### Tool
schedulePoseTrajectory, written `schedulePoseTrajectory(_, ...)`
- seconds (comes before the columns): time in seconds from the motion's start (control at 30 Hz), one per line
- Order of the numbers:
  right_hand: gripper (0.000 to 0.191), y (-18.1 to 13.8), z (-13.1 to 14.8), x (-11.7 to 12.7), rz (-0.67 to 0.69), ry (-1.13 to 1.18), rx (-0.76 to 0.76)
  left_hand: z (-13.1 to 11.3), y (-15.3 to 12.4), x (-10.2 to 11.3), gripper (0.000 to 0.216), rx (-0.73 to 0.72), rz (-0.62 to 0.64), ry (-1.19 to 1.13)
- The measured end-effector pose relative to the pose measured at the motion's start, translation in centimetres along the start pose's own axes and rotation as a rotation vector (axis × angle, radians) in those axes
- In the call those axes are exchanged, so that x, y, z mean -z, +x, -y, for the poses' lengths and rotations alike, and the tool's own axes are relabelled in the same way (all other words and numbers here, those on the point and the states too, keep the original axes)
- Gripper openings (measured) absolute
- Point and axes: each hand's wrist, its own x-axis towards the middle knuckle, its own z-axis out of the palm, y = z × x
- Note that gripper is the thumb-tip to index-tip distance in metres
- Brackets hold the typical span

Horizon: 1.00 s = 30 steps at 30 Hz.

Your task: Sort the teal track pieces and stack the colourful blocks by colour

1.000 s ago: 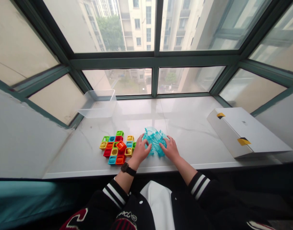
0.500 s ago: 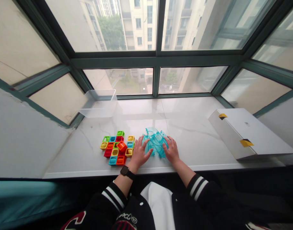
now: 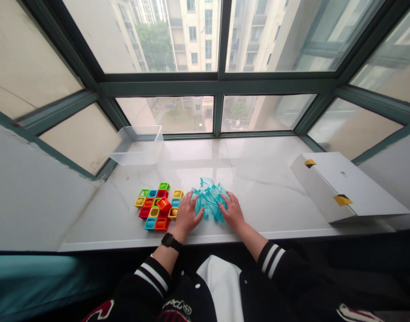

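A pile of clear blue plastic track pieces (image 3: 209, 198) lies on the white marble sill (image 3: 258, 179). My left hand (image 3: 186, 215) rests against the pile's left side with its fingers spread over the pieces. My right hand (image 3: 232, 212) presses on the right side, fingers curled onto the plastic. Just left of my left hand sits a flat cluster of coloured square blocks (image 3: 157, 205) in red, orange, yellow, green and blue, with one orange block tilted on top.
A clear plastic tub (image 3: 138, 145) stands at the back left of the sill near the window frame. A white cardboard box (image 3: 342, 183) with yellow tape lies at the right. Window glass surrounds the sill on three sides.
Both hands have drawn closer together on the blue pieces and the pile looks more bunched up. The view has shifted slightly, so everything sits a little further left.
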Motion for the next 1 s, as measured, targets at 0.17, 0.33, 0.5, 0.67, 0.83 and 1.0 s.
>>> schedulePoseTrajectory(0.17,0.055,-0.4,2.0,-1.1,0.04,-0.02,0.01,2.1,-0.8,1.3,0.057,-0.017,0.023,0.012)
schedulePoseTrajectory(0.33,0.054,-0.2,3.6,-2.4,0.051,-0.064,-0.008,3.5,-0.9,2.1,0.053,-0.022,0.025,0.054)
schedulePoseTrajectory(0.5,0.057,0.1,4.2,-2.9,0.082,-0.133,-0.039,4.1,-0.1,2.1,0.055,-0.008,0.035,0.106)
schedulePoseTrajectory(0.67,0.073,-0.2,3.7,-2.5,0.05,-0.162,0.014,3.1,0.6,2.0,0.052,-0.001,-0.068,0.179)
schedulePoseTrajectory(0.83,0.076,-0.5,2.7,-1.3,0.007,-0.125,0.063,-0.1,-0.4,2.7,0.043,-0.062,-0.193,0.134)
schedulePoseTrajectory(1.0,0.068,-2.4,0.0,1.9,-0.094,-0.023,0.126,-3.3,-3.9,2.0,0.021,-0.219,-0.062,-0.087)
